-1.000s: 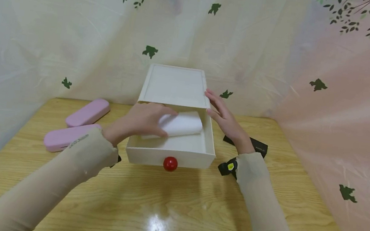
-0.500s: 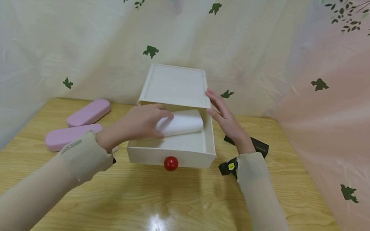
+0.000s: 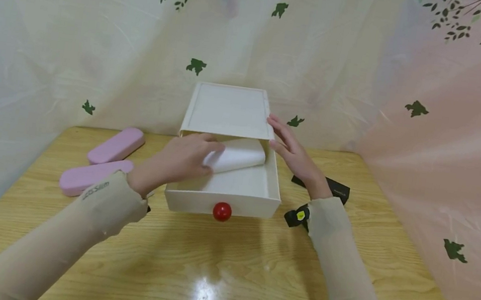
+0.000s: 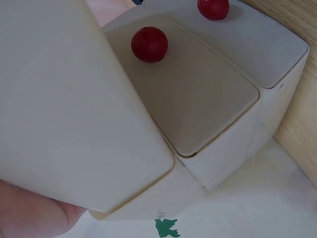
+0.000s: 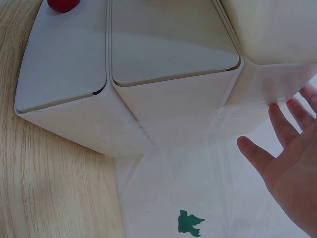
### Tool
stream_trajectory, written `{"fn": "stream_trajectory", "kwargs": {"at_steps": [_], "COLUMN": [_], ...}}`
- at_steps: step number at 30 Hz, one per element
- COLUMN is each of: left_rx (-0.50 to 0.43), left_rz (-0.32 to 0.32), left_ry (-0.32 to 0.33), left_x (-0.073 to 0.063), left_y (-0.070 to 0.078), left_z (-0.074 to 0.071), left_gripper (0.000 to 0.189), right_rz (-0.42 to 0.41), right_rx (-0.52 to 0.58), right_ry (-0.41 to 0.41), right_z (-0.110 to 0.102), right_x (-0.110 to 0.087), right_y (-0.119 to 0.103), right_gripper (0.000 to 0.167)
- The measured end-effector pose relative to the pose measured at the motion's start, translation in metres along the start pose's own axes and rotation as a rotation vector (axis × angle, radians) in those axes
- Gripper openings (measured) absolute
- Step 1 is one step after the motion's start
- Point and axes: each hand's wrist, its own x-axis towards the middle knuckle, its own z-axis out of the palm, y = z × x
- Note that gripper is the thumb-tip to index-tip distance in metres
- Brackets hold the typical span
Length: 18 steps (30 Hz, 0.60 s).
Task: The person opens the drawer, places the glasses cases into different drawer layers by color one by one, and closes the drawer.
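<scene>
A white cabinet [image 3: 229,110] stands at the back of the table with its top drawer [image 3: 192,201] pulled out by a red knob [image 3: 222,212]. Inside the drawer lies a smooth white roll-shaped thing [image 3: 240,155]; its exact kind is unclear. My left hand [image 3: 180,157] reaches over the drawer's left wall and holds the roll's left end between thumb and fingers. Against the cabinet's right side rests my right hand [image 3: 294,157], fingers spread and fairly straight. The left wrist view shows only part of the left hand [image 4: 32,213], behind the drawer.
Two pink oblong cases [image 3: 117,146] lie left on the wooden table [image 3: 223,279]. A black box [image 3: 337,189] sits to the right, partly behind the right wrist. Below the pulled-out drawer are two pushed-in drawers [image 5: 173,44]. A patterned curtain [image 3: 326,55] hangs behind.
The white roll has shifted slightly toward the back of the drawer. My left hand moved a little left and drew its fingers closer together. The right hand stays in place.
</scene>
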Motion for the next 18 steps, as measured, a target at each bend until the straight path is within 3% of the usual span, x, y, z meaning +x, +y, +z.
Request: {"fn": "stream_trajectory", "kwargs": {"at_steps": [18], "left_rx": [0.073], "left_rz": [-0.012], "left_ry": [0.024], "left_x": [0.0051], "left_y": [-0.0022], "left_z": [0.0031], "left_gripper": [0.05], "right_rz": [0.0], "right_rx": [0.008], "right_ry": [0.002], "right_z": [0.0008], "right_x": [0.0002], "right_y": [-0.0013], "right_gripper": [0.053]}}
